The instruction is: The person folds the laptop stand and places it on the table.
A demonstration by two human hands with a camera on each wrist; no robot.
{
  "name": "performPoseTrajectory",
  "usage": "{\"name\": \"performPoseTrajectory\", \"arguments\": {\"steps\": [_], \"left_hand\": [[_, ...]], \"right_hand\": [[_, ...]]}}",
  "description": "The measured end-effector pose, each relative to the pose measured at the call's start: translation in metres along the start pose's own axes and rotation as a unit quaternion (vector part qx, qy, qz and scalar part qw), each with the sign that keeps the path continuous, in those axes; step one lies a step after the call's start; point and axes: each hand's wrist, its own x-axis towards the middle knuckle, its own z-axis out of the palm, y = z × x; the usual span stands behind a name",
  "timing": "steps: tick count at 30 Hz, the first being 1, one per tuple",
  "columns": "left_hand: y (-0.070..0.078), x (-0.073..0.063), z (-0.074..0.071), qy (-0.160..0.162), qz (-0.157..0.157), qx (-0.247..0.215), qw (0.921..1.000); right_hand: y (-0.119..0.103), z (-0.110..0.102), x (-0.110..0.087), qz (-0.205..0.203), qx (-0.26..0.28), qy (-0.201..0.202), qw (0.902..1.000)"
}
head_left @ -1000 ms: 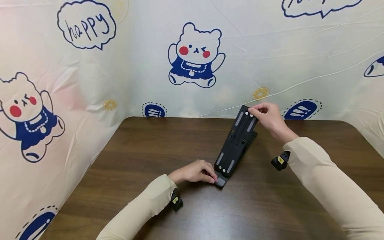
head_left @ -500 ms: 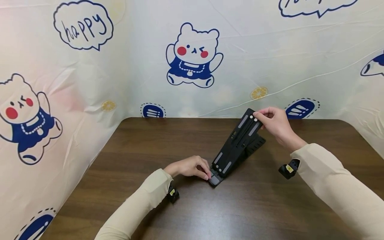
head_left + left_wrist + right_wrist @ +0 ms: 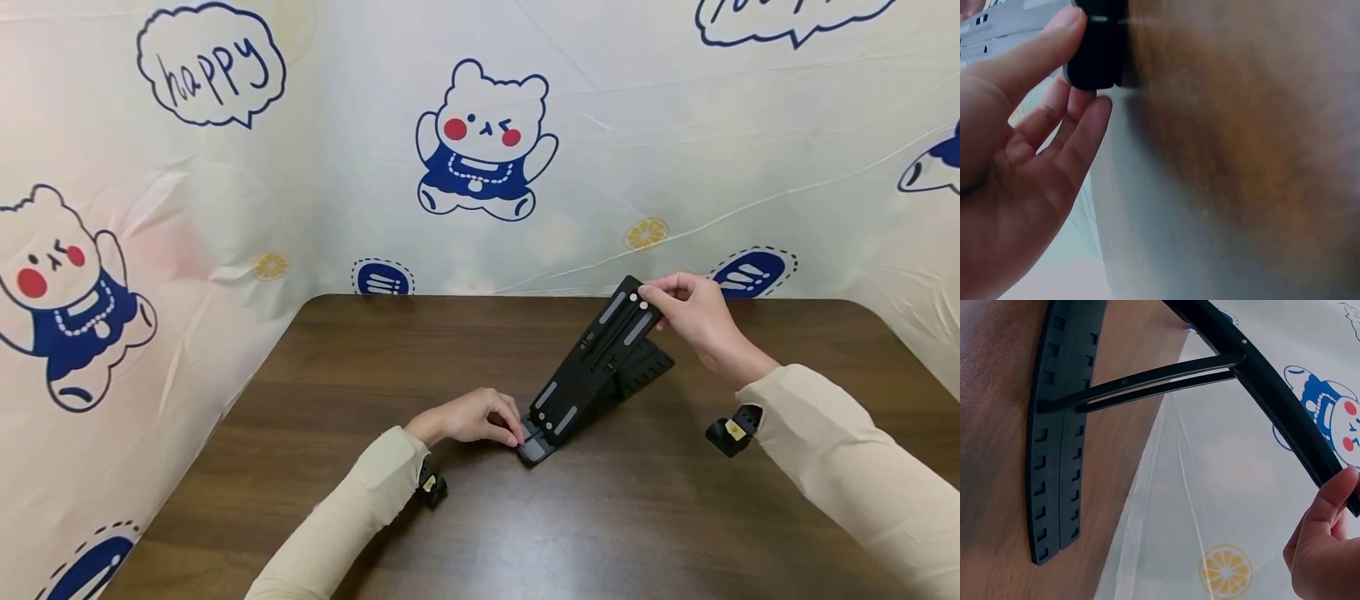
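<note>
A black folding laptop stand (image 3: 577,379) stands propped open in the head view, its upper plate slanting up to the right with grey pads and white dots along it. My right hand (image 3: 697,321) pinches the raised far end between thumb and fingers. At the low near end my left hand (image 3: 476,417) holds the corner; in the left wrist view the thumb lies on the black end (image 3: 1094,56) with fingers at its underside. The right wrist view shows the notched base (image 3: 1050,469) and a double strut (image 3: 1154,378) running from the notches to the upper plate.
The stand's base rests on a dark brown wooden table (image 3: 360,358). Behind and to the left hangs a pale curtain (image 3: 360,167) printed with bears, whose lower edge meets the table's back. A small black camera (image 3: 733,432) is strapped at each wrist.
My right hand has moved right and slightly down with the raised end, and the upper plate leans further right. More of the notched base now shows. My left hand has shifted slightly left.
</note>
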Motion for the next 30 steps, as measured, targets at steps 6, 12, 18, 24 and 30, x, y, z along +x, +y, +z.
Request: {"name": "performPoseTrajectory", "arguments": {"steps": [6,12,18,24,30], "left_hand": [[0.015,-0.007,0.007,0.047,-0.027,0.078,0.9954],[0.030,-0.014,0.016,0.109,-0.098,0.108,0.9834],[0.033,-0.017,0.024,0.142,-0.138,0.103,0.9747],[0.031,-0.016,0.030,0.168,-0.143,0.115,0.9687],[0.029,-0.014,0.028,0.169,-0.150,0.099,0.9691]], "right_hand": [[0.002,-0.003,0.003,-0.007,0.003,-0.021,0.9997],[0.006,-0.005,0.007,-0.037,-0.011,-0.027,0.9989],[0.012,-0.003,0.008,-0.078,-0.030,-0.011,0.9964],[0.013,0.002,0.005,-0.129,-0.045,0.031,0.9901],[0.013,0.007,0.004,-0.159,-0.036,0.069,0.9843]]}}
